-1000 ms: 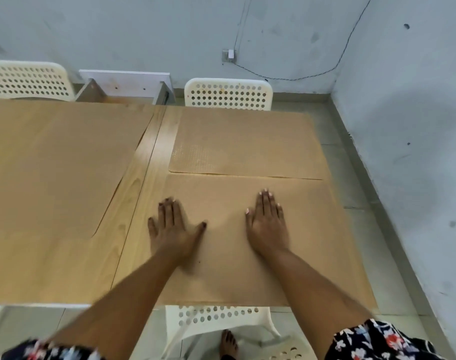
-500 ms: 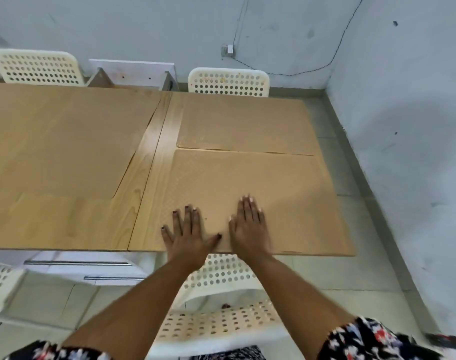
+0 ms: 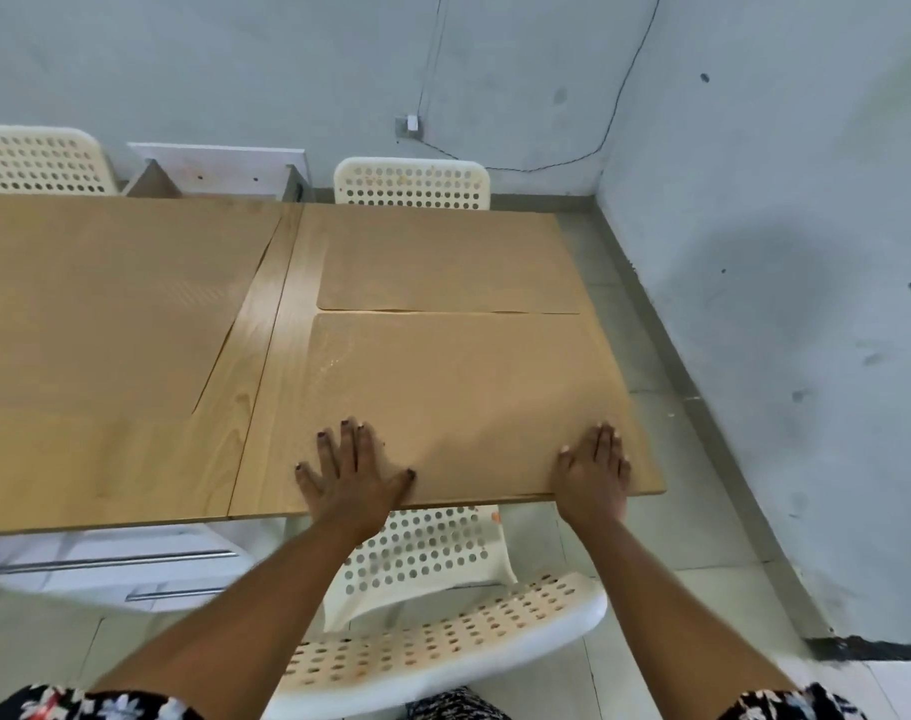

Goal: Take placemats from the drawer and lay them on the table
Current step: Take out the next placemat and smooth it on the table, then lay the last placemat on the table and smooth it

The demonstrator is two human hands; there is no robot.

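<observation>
We press our left hand [image 3: 350, 478] and right hand [image 3: 594, 467] flat, fingers spread, grip open, on the near placemat [image 3: 458, 387], which lies at the tabletop's [image 3: 131, 459] near right corner.

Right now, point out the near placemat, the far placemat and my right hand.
near placemat [image 3: 458, 387], head view, bare middle.
far placemat [image 3: 443, 262], head view, middle.
right hand [image 3: 593, 470], head view, back of hand.

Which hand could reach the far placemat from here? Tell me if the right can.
Probably yes: the right hand lies flat on the near placemat, and nothing stands between it and the far placemat, though it would be a stretch.
</observation>
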